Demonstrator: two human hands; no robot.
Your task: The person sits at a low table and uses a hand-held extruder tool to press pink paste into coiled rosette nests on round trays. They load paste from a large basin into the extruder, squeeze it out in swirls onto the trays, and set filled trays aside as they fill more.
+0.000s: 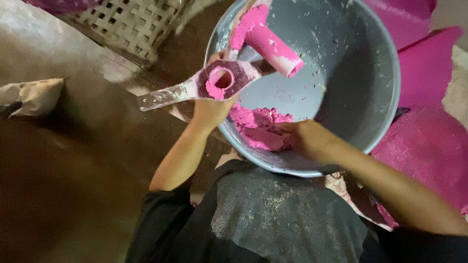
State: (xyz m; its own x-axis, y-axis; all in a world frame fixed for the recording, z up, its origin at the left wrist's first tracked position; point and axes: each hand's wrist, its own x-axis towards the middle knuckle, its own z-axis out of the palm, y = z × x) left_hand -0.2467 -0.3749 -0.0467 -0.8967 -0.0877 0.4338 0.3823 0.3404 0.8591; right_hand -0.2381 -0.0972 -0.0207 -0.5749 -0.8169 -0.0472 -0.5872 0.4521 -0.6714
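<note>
Nearest to us: dark trousers [287, 219], dusted with pale crumbs, over our lap. Floor [73, 170] is bare, brown, dim; indoor-looking light, walls not visible.

Our right hand [304, 139] comes in from lower right, fingers buried in the pink dough [261, 129] at the near bottom of the grey basin [370, 87]. Looks curled into the mass, but whether it grips a lump or just presses, we cannot tell. Basin is tilted toward us, its near rim over our lap, and its inner wall is speckled with pale bits.

Our left hand [212, 109] is closed around a pink-smeared mould tool [214, 83] at the basin's left rim. It has a flat paddle-like plate with a round hole in the middle; its long axis runs roughly left-right, with the narrow handle end pointing left and slightly down, out over the floor. A pink-coated tube [268, 44] lies just past it, its long axis diagonal, with the open end pointing lower right into the basin.

Right of basin: bright pink sheets [429, 136]. Left: crumpled pale cloth [31, 95]. Farthest, top left: woven lattice basket [126, 24].
</note>
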